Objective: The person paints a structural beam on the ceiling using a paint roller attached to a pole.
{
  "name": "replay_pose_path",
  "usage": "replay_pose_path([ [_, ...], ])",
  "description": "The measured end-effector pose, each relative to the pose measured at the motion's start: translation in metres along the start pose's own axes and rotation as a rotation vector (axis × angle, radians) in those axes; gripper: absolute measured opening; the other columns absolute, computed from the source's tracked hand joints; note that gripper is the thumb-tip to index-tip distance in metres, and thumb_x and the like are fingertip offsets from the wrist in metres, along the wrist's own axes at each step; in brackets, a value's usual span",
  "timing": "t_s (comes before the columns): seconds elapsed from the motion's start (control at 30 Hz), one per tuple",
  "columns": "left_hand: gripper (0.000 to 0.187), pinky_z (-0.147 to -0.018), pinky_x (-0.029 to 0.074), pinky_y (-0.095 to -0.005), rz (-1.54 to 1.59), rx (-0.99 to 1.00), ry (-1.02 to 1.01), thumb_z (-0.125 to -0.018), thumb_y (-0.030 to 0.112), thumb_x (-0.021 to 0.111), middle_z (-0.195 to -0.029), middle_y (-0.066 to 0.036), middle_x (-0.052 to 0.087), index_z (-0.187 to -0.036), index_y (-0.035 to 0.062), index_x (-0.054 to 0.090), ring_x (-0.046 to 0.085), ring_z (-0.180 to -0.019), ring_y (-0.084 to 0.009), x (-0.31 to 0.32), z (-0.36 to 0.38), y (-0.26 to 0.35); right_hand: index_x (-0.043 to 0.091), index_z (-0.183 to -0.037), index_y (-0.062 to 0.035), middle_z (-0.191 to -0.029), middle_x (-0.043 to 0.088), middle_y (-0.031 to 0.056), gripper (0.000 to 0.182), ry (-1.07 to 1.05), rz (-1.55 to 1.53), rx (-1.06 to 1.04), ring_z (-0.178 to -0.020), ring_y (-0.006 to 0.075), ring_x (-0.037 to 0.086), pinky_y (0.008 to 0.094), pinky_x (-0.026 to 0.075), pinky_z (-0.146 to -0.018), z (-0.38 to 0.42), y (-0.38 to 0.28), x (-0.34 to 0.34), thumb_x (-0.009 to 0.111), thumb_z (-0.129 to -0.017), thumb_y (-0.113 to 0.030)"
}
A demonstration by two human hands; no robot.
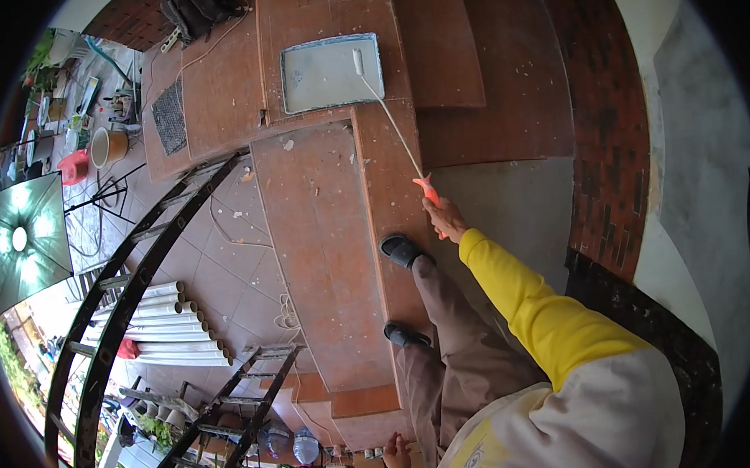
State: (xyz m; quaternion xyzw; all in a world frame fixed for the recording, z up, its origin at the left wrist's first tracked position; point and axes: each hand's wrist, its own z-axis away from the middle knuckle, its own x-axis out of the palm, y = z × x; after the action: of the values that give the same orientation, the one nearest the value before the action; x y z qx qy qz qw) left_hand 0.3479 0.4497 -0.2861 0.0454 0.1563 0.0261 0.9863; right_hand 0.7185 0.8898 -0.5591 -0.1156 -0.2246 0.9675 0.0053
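My right hand (pixel 446 220) is closed around the orange handle of a paint roller (pixel 427 190). Its long thin rod runs to a small white roller head, which lies in the paint tray (pixel 295 85). This shallow rectangular tray has a blue-stained rim and holds pale grey-white paint. My left hand (pixel 396 456) hangs low near the bottom edge, fingers slightly apart, with nothing visible in it. Dark sandals (pixel 402 250) are on my feet, on the reddish tiled step (pixel 321 253).
A tall dark ladder (pixel 138 269) leans at the left, and a second ladder (pixel 252 398) stands below it. Several long pipes (pixel 166 327) lie on the floor. A lit lamp (pixel 25 237), a bucket (pixel 108 148) and a brick wall (pixel 600 124) are around me.
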Motion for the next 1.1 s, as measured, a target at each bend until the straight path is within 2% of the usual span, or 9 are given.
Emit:
replay_pose_path([
  [0.1, 0.047, -0.067, 0.048, -0.0245, 0.009, 0.088, -0.011, -0.092, 0.025, 0.062, -0.094, -0.008, 0.068, -0.124, -0.0080, 0.056, 0.060, -0.079, -0.0117, 0.021, -0.018, 0.038, 0.048, -0.087, -0.0087, -0.057, 0.046, -0.0006, 0.039, -0.010, -0.008, -0.007, -0.041, 0.0098, 0.045, 0.0280, 0.039, -0.035, 0.005, 0.008, -0.021, 0.054, -0.093, -0.047],
  [0.17, 0.046, -0.087, 0.049, -0.0341, -0.012, 0.159, -0.097, -0.093, 0.031, 0.061, -0.120, -0.012, 0.064, -0.125, -0.0025, 0.059, 0.062, -0.103, -0.0222, 0.042, -0.049, 0.080, 0.049, -0.084, -0.0078, -0.057, 0.046, -0.0002, 0.039, -0.025, -0.010, -0.032, -0.041, 0.0102, 0.046, 0.0284, 0.040, -0.035, 0.006, 0.007, -0.023, 0.053, -0.093, -0.046],
  [0.33, 0.062, -0.102, 0.040, -0.0377, 0.090, 0.495, -0.462, -0.098, 0.043, 0.047, -0.143, -0.015, 0.045, -0.142, -0.0001, 0.040, 0.045, -0.130, -0.0253, 0.172, -0.143, 0.255, 0.050, -0.086, -0.0064, -0.058, 0.048, 0.0010, 0.042, 0.018, 0.071, -0.084, -0.042, 0.0109, 0.047, 0.0283, 0.041, -0.036, 0.004, 0.000, -0.029, 0.051, -0.094, -0.047],
  [0.63, 0.087, -0.102, 0.032, -0.0473, 0.350, 0.155, -0.668, -0.090, 0.059, 0.049, -0.154, -0.014, 0.025, -0.151, 0.0050, 0.018, 0.027, -0.139, -0.0272, 0.383, -0.223, 0.404, 0.057, -0.098, 0.0001, -0.062, 0.055, 0.0076, 0.044, 0.002, 0.101, -0.115, -0.044, 0.0175, 0.055, 0.0317, 0.043, -0.037, -0.007, 0.002, -0.024, 0.045, -0.096, -0.042],
  [0.73, 0.080, -0.097, 0.038, -0.0419, 0.394, 0.085, -0.463, -0.090, 0.060, 0.049, -0.142, -0.014, 0.044, -0.143, 0.0022, 0.035, 0.040, -0.130, -0.0249, 0.400, -0.232, 0.408, 0.053, -0.093, -0.0003, -0.057, 0.051, 0.0046, 0.042, 0.010, 0.037, -0.242, -0.038, 0.0143, 0.048, 0.0306, 0.039, -0.035, -0.002, 0.006, -0.021, 0.045, -0.098, -0.042],
  [0.83, 0.068, -0.090, 0.042, -0.0367, 0.397, 0.114, -0.904, -0.089, 0.060, 0.050, -0.118, -0.011, 0.061, -0.125, 0.0029, 0.054, 0.054, -0.111, -0.0214, 0.403, -0.246, 0.420, 0.053, -0.093, 0.0014, -0.059, 0.054, 0.0067, 0.045, 0.033, 0.141, -0.227, -0.039, 0.0154, 0.050, 0.0311, 0.040, -0.035, -0.016, 0.002, -0.018, 0.044, -0.098, -0.042],
  [0.93, 0.042, -0.078, 0.043, -0.0289, 0.485, 0.138, -0.740, -0.094, 0.049, 0.047, -0.095, -0.005, 0.064, -0.101, 0.0102, 0.062, 0.059, -0.087, -0.0181, 0.397, -0.224, 0.432, 0.060, -0.100, 0.0023, -0.079, 0.067, 0.0175, 0.041, 0.040, 0.185, -0.152, -0.058, 0.0266, 0.065, 0.0364, 0.049, -0.046, -0.012, -0.004, -0.022, 0.048, -0.096, -0.037],
  [1.0, 0.042, -0.077, 0.043, -0.0307, 0.436, 0.352, -0.886, -0.094, 0.047, 0.047, -0.094, -0.005, 0.064, -0.102, 0.0097, 0.062, 0.059, -0.086, -0.0179, 0.412, -0.253, 0.414, 0.060, -0.099, 0.0027, -0.078, 0.067, 0.0171, 0.042, 0.115, 0.313, -0.231, -0.057, 0.0264, 0.065, 0.0360, 0.049, -0.046, -0.026, 0.002, -0.019, 0.048, -0.096, -0.037],
  [1.1, 0.038, -0.075, 0.044, -0.0308, 0.444, 0.223, -0.852, -0.093, 0.044, 0.048, -0.090, -0.004, 0.063, -0.100, 0.0091, 0.061, 0.059, -0.084, -0.0174, 0.407, -0.243, 0.430, 0.060, -0.097, 0.0039, -0.077, 0.067, 0.0194, 0.043, 0.062, 0.251, -0.192, -0.062, 0.0312, 0.066, 0.0385, 0.051, -0.051, -0.016, -0.016, -0.025, 0.048, -0.096, -0.037],
])
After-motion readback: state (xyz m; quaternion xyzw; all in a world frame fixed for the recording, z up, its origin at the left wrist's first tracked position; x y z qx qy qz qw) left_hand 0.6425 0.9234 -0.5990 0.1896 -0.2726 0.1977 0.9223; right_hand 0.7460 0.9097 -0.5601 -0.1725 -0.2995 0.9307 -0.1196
